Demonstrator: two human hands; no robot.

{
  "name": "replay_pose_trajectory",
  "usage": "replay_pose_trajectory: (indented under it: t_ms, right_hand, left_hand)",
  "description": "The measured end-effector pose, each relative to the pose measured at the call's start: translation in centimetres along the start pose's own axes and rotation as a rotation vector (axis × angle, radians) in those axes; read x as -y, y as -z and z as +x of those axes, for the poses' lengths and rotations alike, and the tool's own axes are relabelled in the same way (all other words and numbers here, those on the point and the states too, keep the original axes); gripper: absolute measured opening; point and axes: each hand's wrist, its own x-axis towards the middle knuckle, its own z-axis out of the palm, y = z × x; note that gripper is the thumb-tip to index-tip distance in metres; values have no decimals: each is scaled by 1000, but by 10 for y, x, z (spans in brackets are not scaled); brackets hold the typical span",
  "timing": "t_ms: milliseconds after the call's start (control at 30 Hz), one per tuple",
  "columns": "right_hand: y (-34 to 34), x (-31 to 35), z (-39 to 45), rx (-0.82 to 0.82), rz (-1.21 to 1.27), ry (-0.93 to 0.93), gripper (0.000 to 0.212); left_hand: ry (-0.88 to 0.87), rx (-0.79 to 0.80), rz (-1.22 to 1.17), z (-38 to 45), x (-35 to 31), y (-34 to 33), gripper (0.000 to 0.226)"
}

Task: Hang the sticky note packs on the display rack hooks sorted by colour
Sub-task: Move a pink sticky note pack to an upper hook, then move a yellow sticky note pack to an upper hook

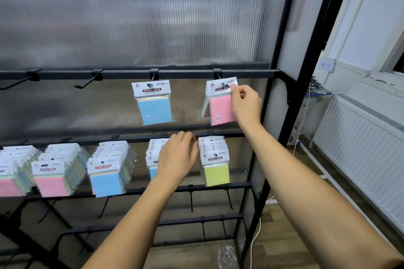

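Observation:
My right hand (246,103) pinches the white header card of a pink sticky note pack (220,109) at the rightmost hook (218,76) of the upper rail; the hook's tip shows through the card's hole. A blue pack (154,108) hangs alone on the hook to its left. On the lower rail hang several stacks of packs: pink (51,183), blue (107,183), yellow-green (216,173). My left hand (178,157) reaches into a blue-fronted stack (153,172) beside the yellow-green one and covers most of it; its fingers curl at the header cards.
Two bare hooks (87,83) stick out on the left of the upper rail. Lower rails carry bare hooks (191,201). The black rack frame post (301,85) stands right of my right arm. A white radiator (360,144) and a white cable (254,240) lie to the right.

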Motion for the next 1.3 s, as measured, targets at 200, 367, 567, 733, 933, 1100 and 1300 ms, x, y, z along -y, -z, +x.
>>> replay_pose_trajectory:
  t_ms: [200,367,567,733,933,1100,1300]
  right_hand:
    - [1,-46,-52,63,-33,-46,26]
    - [1,-101,-124,153,-167,-143,16]
    - [-7,-141,-158,180,-242,-236,14]
    - [-14,-145,-155,146,-313,-236,43]
    - [-23,-147,-148,154,-291,-308,43]
    - [-24,-147,-152,173,-175,-320,35]
    - [-23,-136,-159,134,-45,-354,24]
  left_hand:
    - [23,-15,69,-30,14,-16,14]
    - [21,25,136,-67,30,-39,11]
    - [103,177,236,-91,60,-55,21]
    - [263,149,303,-92,80,-55,38]
    - [537,101,211,-82,92,-50,66]
    - [570,115,94,-71,100,-52,46]
    - [592,100,-103,-78,101,-53,37]
